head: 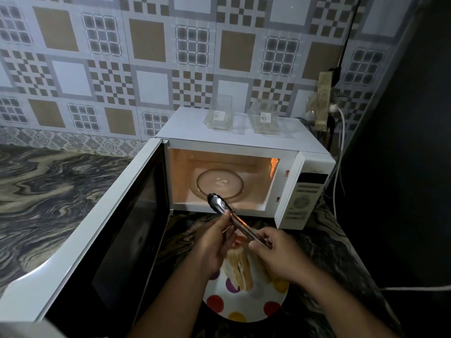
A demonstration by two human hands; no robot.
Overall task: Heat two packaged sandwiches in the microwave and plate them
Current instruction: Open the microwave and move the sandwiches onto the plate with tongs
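The marbled counter (48,191) runs along a patterned tile wall (146,57), and on it at the right stands the white microwave (244,137), lit inside; its door (102,228) hangs wide open to the left, and the glass turntable (219,185) in the cavity carries nothing but a few pale crumbs or smears; on the roof of the oven sit two clear plastic sandwich packs (220,117), open and, as far as can be seen, emptied. In front of the oven, on the counter, lies a white plate with coloured dots (234,306), and the sandwiches (240,269) rest on it, partly hidden beneath the hands, so how many pieces there are cannot be counted with certainty. Above the plate a pair of metal tongs (231,215) points toward the oven mouth, its tips closed or nearly so and carrying nothing; the right hand (275,254) grips the handle end with curled fingers, while the left hand (214,242) pinches the arms further up between thumb and fingers. Heating looks done and the plating all but finished; the step in hand seems to be putting the tongs away. The next move likely calls for one hand to free itself and swing the door shut, keeping the tongs clear of the bread.
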